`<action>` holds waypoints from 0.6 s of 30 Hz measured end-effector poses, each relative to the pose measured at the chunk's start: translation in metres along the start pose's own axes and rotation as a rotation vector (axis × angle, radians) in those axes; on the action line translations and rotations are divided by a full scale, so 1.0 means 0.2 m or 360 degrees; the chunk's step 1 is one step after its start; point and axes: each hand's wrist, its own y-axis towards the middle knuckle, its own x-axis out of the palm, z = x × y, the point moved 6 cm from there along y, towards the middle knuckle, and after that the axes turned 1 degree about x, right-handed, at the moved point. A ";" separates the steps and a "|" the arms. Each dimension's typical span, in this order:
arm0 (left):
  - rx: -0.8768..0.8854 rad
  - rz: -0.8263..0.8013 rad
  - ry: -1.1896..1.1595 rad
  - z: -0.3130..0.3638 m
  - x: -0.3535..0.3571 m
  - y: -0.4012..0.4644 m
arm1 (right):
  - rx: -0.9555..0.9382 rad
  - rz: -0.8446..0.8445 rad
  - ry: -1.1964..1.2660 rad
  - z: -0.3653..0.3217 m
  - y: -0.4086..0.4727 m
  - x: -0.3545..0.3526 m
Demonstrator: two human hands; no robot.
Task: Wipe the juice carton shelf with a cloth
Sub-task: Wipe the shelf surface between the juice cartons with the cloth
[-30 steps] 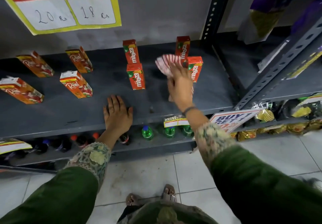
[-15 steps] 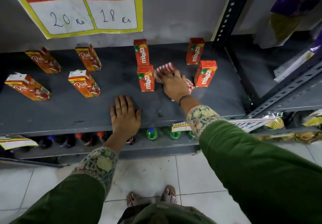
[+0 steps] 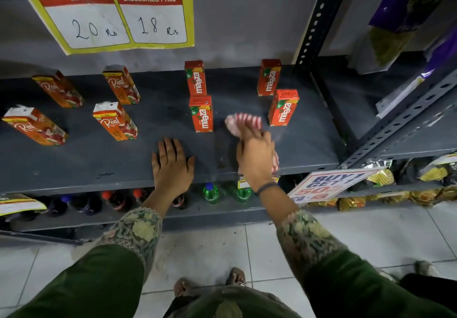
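Observation:
A dark grey metal shelf carries several small juice cartons: orange Maaza cartons in the middle and right, Real cartons on the left. My right hand grips a red-and-white striped cloth and presses it on the shelf between two front Maaza cartons, near the front edge. The cloth is blurred and partly hidden under the hand. My left hand lies flat, palm down, fingers spread, on the shelf's front edge left of the cloth.
A yellow price sign hangs on the back wall. A perforated upright post bounds the shelf on the right. Bottles stand on the lower shelf, beside snack packets and a promo card. My feet are on the tiled floor.
My right hand with the cloth has slid from between the front Maaza cartons back toward the shelf's front edge. My left hand has stayed flat in place.

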 end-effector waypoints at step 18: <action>0.0040 -0.0019 -0.0155 0.00 -0.03 -0.01 | 0.0015 -0.0332 -0.0258 -0.04 -0.04 0.15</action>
